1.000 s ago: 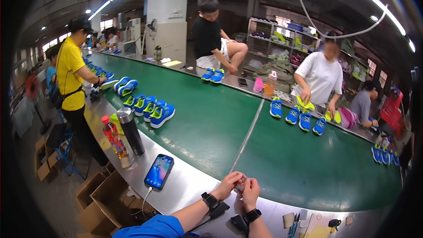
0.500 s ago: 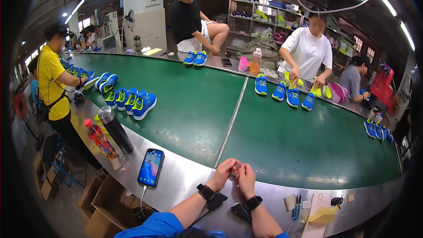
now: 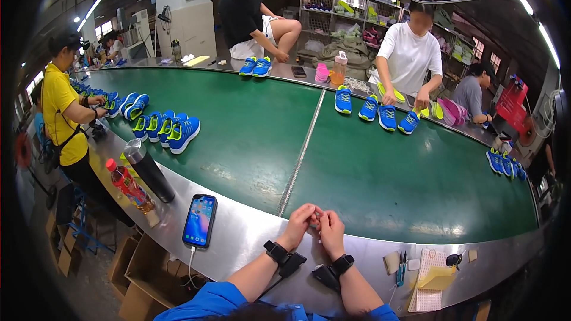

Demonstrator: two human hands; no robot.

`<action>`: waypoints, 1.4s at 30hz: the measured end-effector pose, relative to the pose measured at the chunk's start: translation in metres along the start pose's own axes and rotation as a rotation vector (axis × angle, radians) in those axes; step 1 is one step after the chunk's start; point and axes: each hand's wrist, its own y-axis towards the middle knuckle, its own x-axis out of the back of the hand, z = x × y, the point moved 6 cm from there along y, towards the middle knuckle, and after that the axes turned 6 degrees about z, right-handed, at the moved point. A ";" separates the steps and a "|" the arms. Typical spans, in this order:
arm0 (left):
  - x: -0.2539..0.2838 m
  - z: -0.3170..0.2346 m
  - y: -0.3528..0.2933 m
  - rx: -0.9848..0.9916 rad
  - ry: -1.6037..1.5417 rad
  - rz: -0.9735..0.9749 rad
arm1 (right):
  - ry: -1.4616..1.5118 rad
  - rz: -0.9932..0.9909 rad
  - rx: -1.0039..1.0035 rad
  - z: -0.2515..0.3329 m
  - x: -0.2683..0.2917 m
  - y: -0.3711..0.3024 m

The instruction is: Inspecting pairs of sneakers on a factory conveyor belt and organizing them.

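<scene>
The person's left hand (image 3: 297,226) and right hand (image 3: 332,232) meet in front of the body, fingers bent and fingertips brought together; anything between them is too small or hidden to make out, so I cannot tell whether they hold something; both are at the near edge of the green belt (image 3: 250,119), where it borders the metal surface (image 3: 238,232); a black band (image 3: 276,252) circles the left wrist, and a black watch (image 3: 343,264) the right.

To the left on the surface lies a phone (image 3: 199,220) with its screen lit and a white cable (image 3: 191,258) plugged in; farther left stand a dark tumbler (image 3: 148,169) and a red-capped bottle (image 3: 132,187); to the right lie blue-handled tools (image 3: 401,268) and a patterned sheet (image 3: 431,294) with yellow paper (image 3: 437,278) on it.

Across the belt, blue shoes (image 3: 184,134) stand in a row at left; a blue pair (image 3: 256,66) sits at the far edge near a seated person in black (image 3: 241,21); at far right, a person in white (image 3: 410,53) has both hands down at a row of blue shoes (image 3: 386,117); at far left stands a person in yellow (image 3: 68,113).
</scene>
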 end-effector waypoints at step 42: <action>-0.008 -0.001 0.001 0.008 -0.019 -0.001 | 0.011 0.012 0.041 0.000 0.007 0.000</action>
